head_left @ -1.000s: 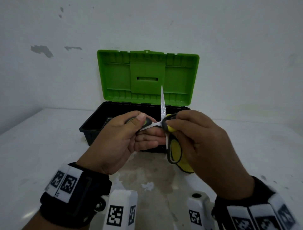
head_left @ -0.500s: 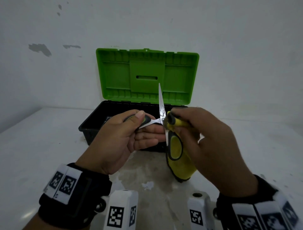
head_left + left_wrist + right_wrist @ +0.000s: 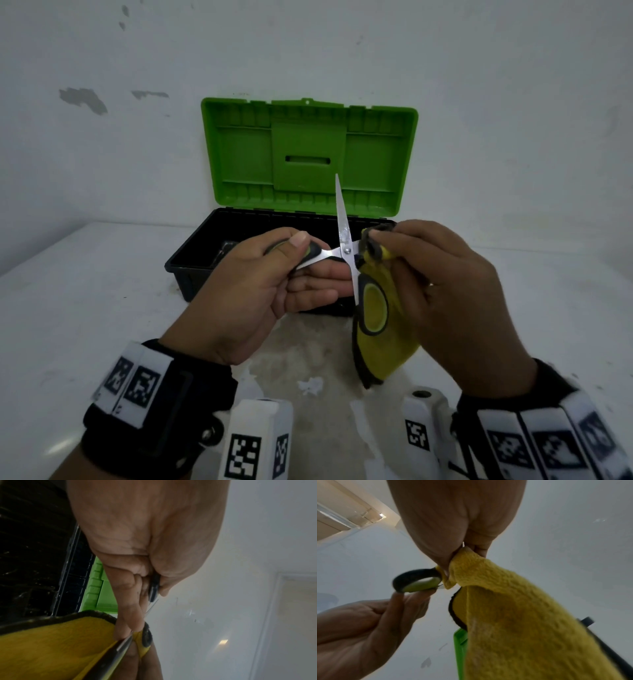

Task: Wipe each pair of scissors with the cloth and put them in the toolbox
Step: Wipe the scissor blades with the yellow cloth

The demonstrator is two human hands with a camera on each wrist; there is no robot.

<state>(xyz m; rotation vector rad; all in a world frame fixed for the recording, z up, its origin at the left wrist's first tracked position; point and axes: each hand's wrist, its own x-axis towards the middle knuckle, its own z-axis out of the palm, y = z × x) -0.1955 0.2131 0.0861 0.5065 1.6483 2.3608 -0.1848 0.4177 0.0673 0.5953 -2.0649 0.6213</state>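
A pair of scissors (image 3: 345,240) with black and yellow-green handles is held spread wide in front of the toolbox (image 3: 191,263). My left hand (image 3: 274,270) grips one handle, thumb on top. One blade points up. The other blade runs right into a yellow cloth (image 3: 387,346) with a dark edge. My right hand (image 3: 421,260) pinches that cloth around the blade. The free handle loop (image 3: 375,306) hangs down in front of the cloth. In the right wrist view the cloth (image 3: 522,622) drapes from the fingertips (image 3: 481,547).
The toolbox has a black base and a green lid (image 3: 308,157) standing upright against the white wall. Something metallic (image 3: 224,251) lies inside at the left. The white table (image 3: 85,308) has a worn patch (image 3: 308,370) below my hands.
My right hand has slid the cloth a little outward and upward along the blade. More of the cloth now hangs below. The left hand has stayed put.
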